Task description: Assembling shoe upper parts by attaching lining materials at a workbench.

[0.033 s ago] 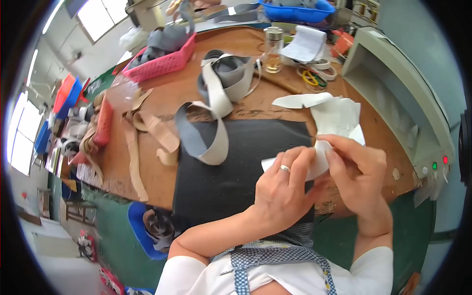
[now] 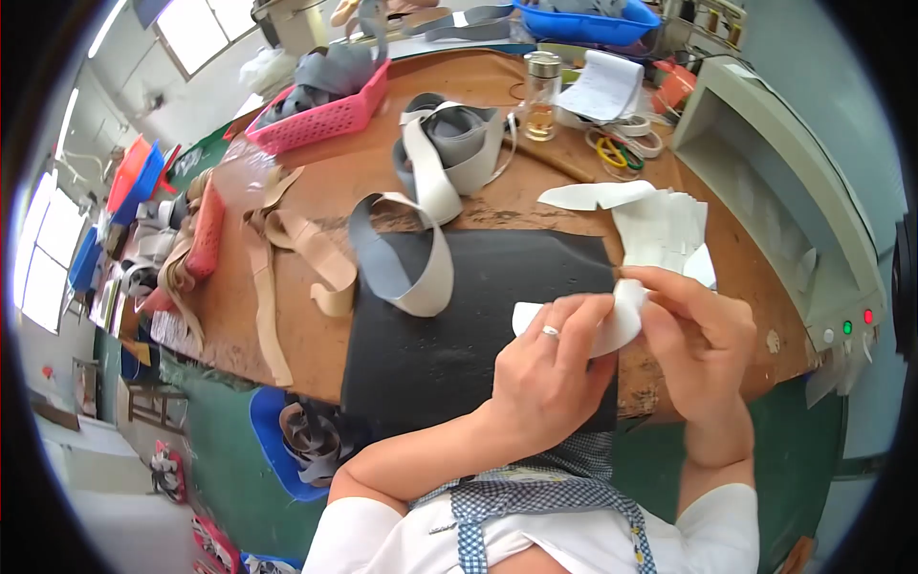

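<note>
Over the right edge of a black sheet (image 2: 478, 325) on the table, my left hand (image 2: 547, 378) is closed on a white curved piece (image 2: 620, 323) of thin, flexible material. One end of the piece sticks out beyond my left fingers. My right hand (image 2: 703, 335) pinches its other end between thumb and fingers, close to the left fingertips. Just beyond my right hand lies a stack of white cut pieces (image 2: 660, 225), with a long white piece on its far left side. A loose loop of grey and white strip (image 2: 435, 277) rests on the black sheet, running from a coiled roll (image 2: 464, 143).
Tan strips (image 2: 311, 253) lie to the left, near a red basket (image 2: 207, 230). Farther back are a pink basket (image 2: 316, 124) of grey material, a glass bottle (image 2: 542, 100), yellow-handled scissors (image 2: 612, 151) and a paper pad (image 2: 601, 86). A grey-green machine housing (image 2: 765, 182) borders the right side.
The white piece is bent a little differently between my fingers, and its end by my right thumb has shifted slightly. The whole view has moved a little; the table things lie as before.
</note>
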Demonstrator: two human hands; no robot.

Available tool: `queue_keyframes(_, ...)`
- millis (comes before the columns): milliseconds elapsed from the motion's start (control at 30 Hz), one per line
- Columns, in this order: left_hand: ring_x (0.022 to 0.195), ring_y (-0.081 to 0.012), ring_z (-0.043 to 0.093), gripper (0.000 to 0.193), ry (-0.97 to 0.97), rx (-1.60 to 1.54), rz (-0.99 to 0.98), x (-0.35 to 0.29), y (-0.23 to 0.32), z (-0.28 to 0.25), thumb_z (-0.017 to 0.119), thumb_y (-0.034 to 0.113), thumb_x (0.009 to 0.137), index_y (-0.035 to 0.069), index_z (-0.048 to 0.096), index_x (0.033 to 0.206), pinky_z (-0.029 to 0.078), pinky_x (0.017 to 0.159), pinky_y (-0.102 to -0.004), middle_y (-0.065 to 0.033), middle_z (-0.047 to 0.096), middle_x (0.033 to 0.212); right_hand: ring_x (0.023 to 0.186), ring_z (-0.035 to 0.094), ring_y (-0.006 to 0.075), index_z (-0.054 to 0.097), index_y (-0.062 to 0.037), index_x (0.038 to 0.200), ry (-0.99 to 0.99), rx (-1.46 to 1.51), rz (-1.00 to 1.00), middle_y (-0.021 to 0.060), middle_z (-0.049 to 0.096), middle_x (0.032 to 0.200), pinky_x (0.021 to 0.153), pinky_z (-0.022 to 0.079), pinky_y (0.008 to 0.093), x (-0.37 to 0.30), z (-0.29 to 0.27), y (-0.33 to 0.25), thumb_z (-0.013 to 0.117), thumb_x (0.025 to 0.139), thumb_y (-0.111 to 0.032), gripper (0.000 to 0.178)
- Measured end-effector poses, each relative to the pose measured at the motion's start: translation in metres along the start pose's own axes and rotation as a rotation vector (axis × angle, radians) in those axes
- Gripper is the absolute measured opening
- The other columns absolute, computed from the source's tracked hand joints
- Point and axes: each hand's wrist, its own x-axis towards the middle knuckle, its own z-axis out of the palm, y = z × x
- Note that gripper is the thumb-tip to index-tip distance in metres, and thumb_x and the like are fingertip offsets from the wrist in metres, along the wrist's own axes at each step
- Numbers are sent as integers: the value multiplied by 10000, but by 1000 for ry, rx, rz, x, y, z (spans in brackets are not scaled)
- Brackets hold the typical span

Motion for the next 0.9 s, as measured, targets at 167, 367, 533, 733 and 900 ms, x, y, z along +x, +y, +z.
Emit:
queue_keyframes(167, 852, -130, 691, 283, -227, -288, -452, -26, 1, -64, 685, -7, 873, -34, 578, 1134, 573, 743, -272, -99, 686, 938, 1189, 574, 190, 503, 33, 1358, -235, 552, 169, 116, 595, 1300, 911, 502, 341, -31, 44, 35, 776, 825, -299, 685)
queue_keyframes(367, 1072, -264, 640, 645, -292, -27, -503, -29, -68, -108, 779, 76, 796, 35, 463, 1357, 511, 941, -364, -141, 640, 1179, 1028, 668, 193, 569, 52, 1247, -417, 858, 799, 111, 700, 1042, 873, 540, 333, -55, 109, 44, 641, 924, -84, 358)
queue_keyframes(533, 973, -290, 636, 363, -533, 401, -502, -44, -154, -136, 761, 134, 810, -2, 637, 1122, 501, 823, -353, -145, 667, 1076, 985, 684, 202, 545, 40, 1257, -348, 967, 800, 141, 708, 1043, 877, 542, 328, -48, 128, 59, 581, 952, -101, 339)
queue_keyframes(733, 742, -41, 545, 151, -277, -294, -820, -46, -113, -102, 662, 86, 923, -54, 679, 976, 449, 620, -239, 1, 650, 782, 986, 636, 128, 562, -6, 1249, -122, 877, 679, 55, 663, 1118, 903, 509, 298, -39, 144, 60, 656, 907, -26, 355)
queue_keyframes(900, 836, -56, 600, 284, -264, -495, -933, -53, -110, -92, 559, 164, 1010, -59, 649, 1162, 490, 756, -223, -16, 679, 936, 980, 632, 102, 567, 2, 1166, -16, 680, 500, 42, 662, 1056, 854, 526, 268, -33, 153, 55, 649, 926, -13, 253)
